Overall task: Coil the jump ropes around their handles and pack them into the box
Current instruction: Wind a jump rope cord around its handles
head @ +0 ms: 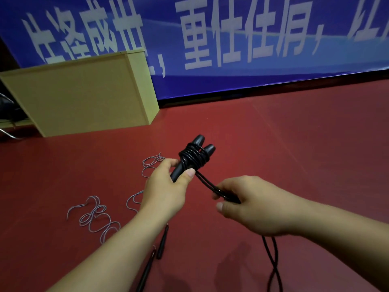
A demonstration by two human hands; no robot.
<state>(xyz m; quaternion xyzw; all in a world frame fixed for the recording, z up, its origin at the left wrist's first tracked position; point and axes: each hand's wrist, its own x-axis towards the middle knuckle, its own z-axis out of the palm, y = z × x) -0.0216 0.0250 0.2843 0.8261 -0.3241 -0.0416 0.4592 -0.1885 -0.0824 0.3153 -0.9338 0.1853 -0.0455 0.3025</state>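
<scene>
Here, both hands gripping rope.

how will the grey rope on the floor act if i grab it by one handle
Probably floppy: the grey rope lies in loose, tangled loops on the red floor, so it should trail and may snag on itself. It looks thin, so likely light. Its handles look round and slim, so they might roll if nudged.

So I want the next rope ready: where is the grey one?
The grey rope lies loose on the red floor, under the left hand.
</scene>
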